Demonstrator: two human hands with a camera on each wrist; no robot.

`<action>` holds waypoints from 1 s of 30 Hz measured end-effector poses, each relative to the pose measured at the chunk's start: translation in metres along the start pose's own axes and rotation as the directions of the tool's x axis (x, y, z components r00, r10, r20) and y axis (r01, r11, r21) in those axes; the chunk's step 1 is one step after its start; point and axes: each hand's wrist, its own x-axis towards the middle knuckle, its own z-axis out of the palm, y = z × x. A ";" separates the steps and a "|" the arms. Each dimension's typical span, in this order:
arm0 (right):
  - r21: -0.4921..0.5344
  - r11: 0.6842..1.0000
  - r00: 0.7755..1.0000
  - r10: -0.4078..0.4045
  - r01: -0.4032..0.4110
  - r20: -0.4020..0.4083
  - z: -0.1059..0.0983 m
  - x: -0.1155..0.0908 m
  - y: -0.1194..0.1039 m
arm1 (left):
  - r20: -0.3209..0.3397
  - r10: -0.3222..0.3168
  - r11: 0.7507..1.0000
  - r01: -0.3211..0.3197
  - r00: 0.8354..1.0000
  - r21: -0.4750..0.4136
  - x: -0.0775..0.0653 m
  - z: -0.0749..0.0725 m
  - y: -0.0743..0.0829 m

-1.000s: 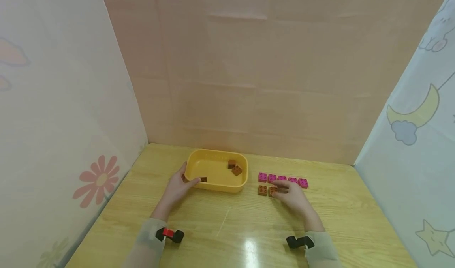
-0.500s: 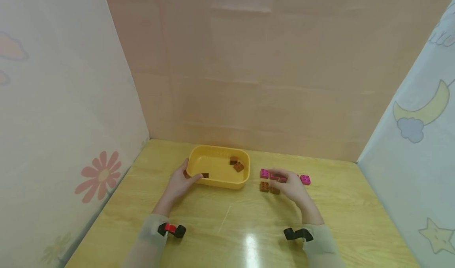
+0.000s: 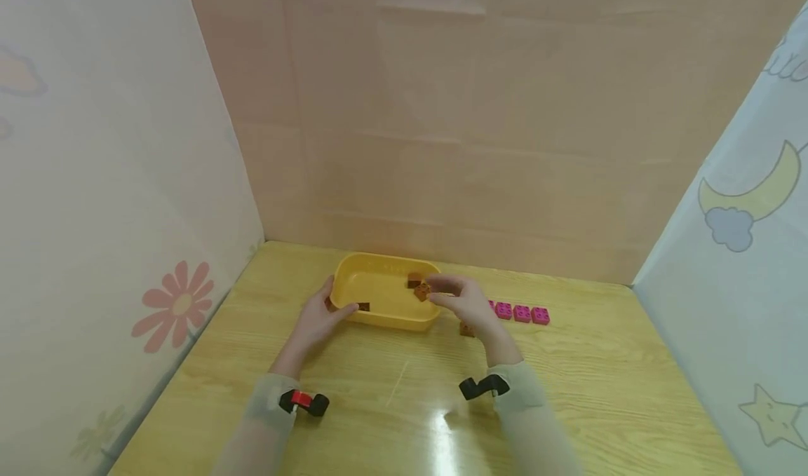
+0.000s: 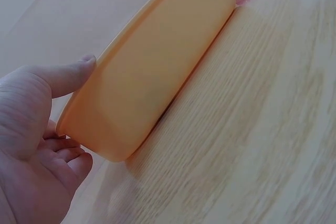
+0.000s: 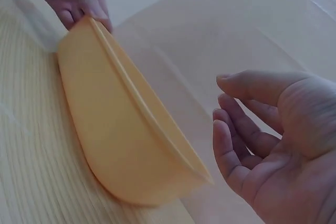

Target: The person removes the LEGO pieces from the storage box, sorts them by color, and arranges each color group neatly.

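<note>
My left hand (image 3: 317, 320) grips the left end of a yellow plastic tray (image 3: 391, 320); in the left wrist view the thumb lies on the rim and the fingers curl beneath it. Over the tray's right edge hovers my right hand (image 3: 468, 302), its thumb and fingers bent loosely apart, with nothing between them in the right wrist view. Just past those fingertips, an orange-brown toy building brick (image 3: 422, 291) lies in the tray beside another brown brick (image 3: 414, 280). A third brown brick (image 3: 363, 307) sits close to the left thumb.
Right of the tray, pink bricks (image 3: 522, 313) form a row on the wooden table (image 3: 379, 406), partly covered by my right hand. A brown brick (image 3: 466, 329) stands in front of that row. Paper-covered walls close off the back and sides.
My right hand has left the brown bricks on the table and moved left to the tray's right edge. The left hand keeps its grip on the tray.
</note>
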 end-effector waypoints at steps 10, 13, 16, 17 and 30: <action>-0.025 1.000 0.987 0.014 -0.010 0.161 0.046 0.040 -0.003 | 0.007 -0.013 1.000 0.013 1.000 -0.008 -0.005 0.005 -0.001; -0.062 0.998 0.980 -0.009 0.022 0.201 0.054 0.049 -0.002 | -0.003 -0.008 1.000 0.008 1.000 -0.016 -0.006 0.006 0.000; -0.093 0.995 0.973 -0.019 0.042 0.231 0.061 0.056 -0.002 | -0.010 0.001 1.000 -0.001 1.000 -0.010 -0.007 0.006 0.000; -0.106 0.993 0.971 -0.015 0.041 0.238 0.064 0.057 -0.002 | -0.012 0.003 1.000 -0.003 1.000 -0.006 -0.008 0.006 0.000; -0.081 0.995 0.950 0.082 -0.060 0.302 0.085 0.070 0.003 | -0.013 -0.001 1.000 0.000 1.000 -0.013 -0.012 0.006 -0.001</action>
